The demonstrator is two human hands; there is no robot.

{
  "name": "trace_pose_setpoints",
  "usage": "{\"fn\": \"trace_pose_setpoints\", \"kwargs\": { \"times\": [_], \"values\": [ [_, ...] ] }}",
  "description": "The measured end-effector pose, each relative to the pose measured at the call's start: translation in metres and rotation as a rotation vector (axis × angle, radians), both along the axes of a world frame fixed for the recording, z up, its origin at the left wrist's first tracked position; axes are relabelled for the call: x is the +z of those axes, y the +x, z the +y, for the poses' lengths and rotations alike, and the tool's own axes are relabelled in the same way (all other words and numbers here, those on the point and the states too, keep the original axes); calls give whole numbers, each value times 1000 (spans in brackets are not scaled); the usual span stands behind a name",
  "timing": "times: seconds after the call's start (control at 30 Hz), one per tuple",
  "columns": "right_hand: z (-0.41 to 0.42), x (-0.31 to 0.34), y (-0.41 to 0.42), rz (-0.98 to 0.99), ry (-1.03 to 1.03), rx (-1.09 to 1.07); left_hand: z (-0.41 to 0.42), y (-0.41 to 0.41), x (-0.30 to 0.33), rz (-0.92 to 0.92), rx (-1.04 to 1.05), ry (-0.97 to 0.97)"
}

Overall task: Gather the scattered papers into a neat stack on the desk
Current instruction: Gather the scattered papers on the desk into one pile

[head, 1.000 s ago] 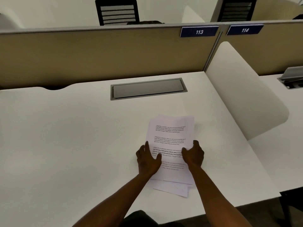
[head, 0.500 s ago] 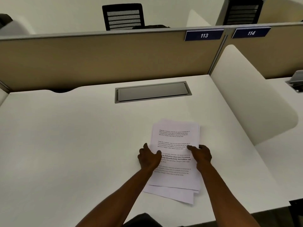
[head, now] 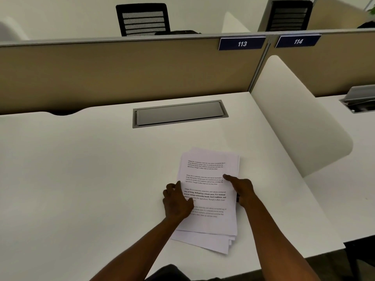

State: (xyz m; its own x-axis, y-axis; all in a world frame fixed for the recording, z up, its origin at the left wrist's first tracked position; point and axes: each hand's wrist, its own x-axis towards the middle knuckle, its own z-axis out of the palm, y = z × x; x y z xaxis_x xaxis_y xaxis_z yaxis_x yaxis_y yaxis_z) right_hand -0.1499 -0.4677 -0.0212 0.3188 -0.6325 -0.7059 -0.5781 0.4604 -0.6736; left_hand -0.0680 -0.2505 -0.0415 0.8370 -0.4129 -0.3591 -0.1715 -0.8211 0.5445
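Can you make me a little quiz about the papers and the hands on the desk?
1. True or false: the papers already lie in a perfectly even stack.
2. Which number sign hangs above this desk? A) 113 B) 120 C) 99
3. Fill in: the left hand and the right hand sit at the two ___ of the papers.

Key: 1 false, lower sheets stick out. 2 A. 3 sides.
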Motion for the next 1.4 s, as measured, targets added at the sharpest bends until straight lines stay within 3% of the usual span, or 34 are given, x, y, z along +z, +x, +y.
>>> {"fn": "trace_pose_setpoints", "kwargs": {
  "times": [0.17,0.37,0.53,0.67,0.87,1.1,1.3,1.4],
  "values": [
    [15,4,0,12,-197,111,2,0,-3,-46,-40,22],
    [47,12,-2,14,-488,101,5,-3,-11,-130,-129,67],
    [73,5,-11,45,-889,384,9,-10,-17,-199,-191,118],
    [83,-5,-18,121,-969,670,13,-14,-19,-234,-235,143],
    [89,2,-19,144,-1075,770,16,-8,-18,-222,-242,98],
    [123,19,-14,-3,-1408,909,20,-6,-14,-243,-287,96],
    [147,10,-13,-122,-1380,1005,23,-7,-14,-296,-313,86],
    [137,11,-13,-61,-1165,783,23,-4,-18,-245,-334,88]
  ]
}}
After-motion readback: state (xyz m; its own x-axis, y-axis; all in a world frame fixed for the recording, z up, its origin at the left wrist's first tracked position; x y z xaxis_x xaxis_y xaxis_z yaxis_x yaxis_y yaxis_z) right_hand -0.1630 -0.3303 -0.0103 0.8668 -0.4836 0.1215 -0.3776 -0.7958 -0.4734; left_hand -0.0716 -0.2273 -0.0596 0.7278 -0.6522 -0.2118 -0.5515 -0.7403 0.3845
